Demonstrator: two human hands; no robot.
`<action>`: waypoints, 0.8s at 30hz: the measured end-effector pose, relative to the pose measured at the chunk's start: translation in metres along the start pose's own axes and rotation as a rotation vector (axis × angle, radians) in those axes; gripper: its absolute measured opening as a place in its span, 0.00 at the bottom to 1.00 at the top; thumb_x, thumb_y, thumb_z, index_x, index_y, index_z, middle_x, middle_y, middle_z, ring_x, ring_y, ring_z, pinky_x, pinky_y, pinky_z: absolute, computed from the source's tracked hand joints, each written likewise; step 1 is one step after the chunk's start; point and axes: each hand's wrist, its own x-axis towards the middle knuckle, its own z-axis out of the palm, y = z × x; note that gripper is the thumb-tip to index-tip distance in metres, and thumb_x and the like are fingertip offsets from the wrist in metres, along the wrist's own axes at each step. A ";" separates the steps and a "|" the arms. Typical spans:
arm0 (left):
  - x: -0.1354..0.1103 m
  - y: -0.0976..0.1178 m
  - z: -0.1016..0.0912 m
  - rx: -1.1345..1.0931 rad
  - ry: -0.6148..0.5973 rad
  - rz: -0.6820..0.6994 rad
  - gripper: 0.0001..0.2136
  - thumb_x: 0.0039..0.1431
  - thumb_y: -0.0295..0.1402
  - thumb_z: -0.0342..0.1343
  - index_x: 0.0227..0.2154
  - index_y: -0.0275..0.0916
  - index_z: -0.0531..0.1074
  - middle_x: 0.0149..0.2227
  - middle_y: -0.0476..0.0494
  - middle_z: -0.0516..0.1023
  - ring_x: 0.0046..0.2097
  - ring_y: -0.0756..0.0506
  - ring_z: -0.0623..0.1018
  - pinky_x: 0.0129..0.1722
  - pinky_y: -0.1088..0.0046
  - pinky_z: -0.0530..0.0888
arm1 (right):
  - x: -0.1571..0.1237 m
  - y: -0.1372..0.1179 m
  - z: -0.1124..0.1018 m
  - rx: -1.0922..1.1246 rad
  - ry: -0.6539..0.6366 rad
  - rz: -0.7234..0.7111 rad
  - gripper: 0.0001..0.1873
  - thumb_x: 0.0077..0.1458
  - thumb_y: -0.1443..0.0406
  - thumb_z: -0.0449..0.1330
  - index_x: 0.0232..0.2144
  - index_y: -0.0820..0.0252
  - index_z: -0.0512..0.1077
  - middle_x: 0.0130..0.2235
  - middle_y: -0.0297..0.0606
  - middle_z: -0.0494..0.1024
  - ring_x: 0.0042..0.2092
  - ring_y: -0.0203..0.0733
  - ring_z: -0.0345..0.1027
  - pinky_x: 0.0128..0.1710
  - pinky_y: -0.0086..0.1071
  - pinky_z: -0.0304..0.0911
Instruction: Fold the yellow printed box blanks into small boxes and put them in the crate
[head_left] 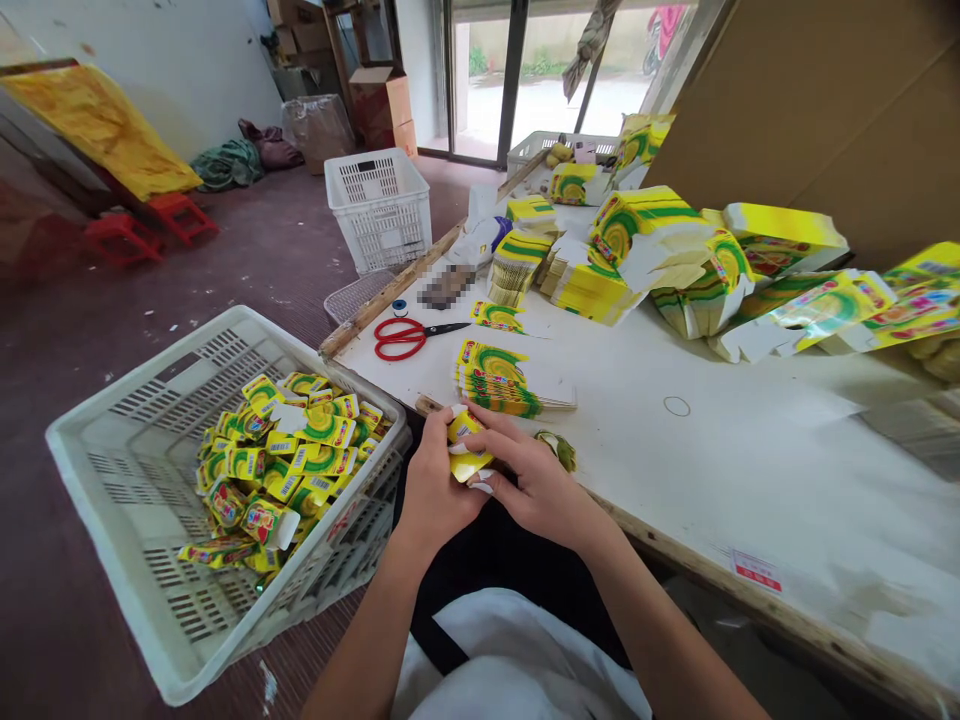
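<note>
Between my two hands, at the table's near edge, is a small yellow carton (466,462) with white flaps. My left hand (439,490) is closed around its left side. The fingers of my right hand (525,470) press on it from the right, partly covering it. Just beyond lies a fanned stack of flat yellow-green cartons (495,378) on the white table (637,420). A crumpled green-yellow piece (556,450) sits beside my right hand. To my left, a white plastic crate (112,420) holds a heap of folded cartons (285,450).
Red-handled scissors (401,338) and a blue spool (400,308) lie on the table's left side. Bundles of flat cartons (592,280) pile up along the back. A rubber band (676,406) lies mid-table. Another white crate (379,205) stands on the floor beyond, and red stools (124,240) at far left.
</note>
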 end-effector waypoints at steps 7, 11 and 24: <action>0.003 0.005 -0.002 -0.023 -0.130 -0.064 0.25 0.47 0.31 0.60 0.49 0.40 0.61 0.47 0.41 0.73 0.47 0.42 0.76 0.47 0.63 0.74 | -0.001 0.008 -0.003 -0.018 0.129 0.033 0.16 0.55 0.75 0.51 0.39 0.55 0.74 0.53 0.46 0.76 0.58 0.46 0.68 0.53 0.42 0.67; 0.005 0.007 -0.004 0.018 -0.147 -0.082 0.22 0.48 0.34 0.63 0.46 0.39 0.64 0.44 0.41 0.75 0.45 0.42 0.77 0.45 0.63 0.75 | -0.003 0.012 -0.008 -0.021 0.217 0.040 0.12 0.57 0.72 0.53 0.39 0.56 0.74 0.51 0.46 0.78 0.57 0.46 0.69 0.53 0.42 0.67; 0.007 -0.002 -0.013 0.181 -0.084 0.085 0.24 0.44 0.36 0.66 0.45 0.36 0.68 0.43 0.39 0.78 0.44 0.41 0.79 0.44 0.64 0.76 | -0.004 0.008 -0.016 -0.148 0.092 0.020 0.12 0.58 0.72 0.54 0.37 0.57 0.76 0.57 0.49 0.73 0.58 0.49 0.68 0.51 0.41 0.69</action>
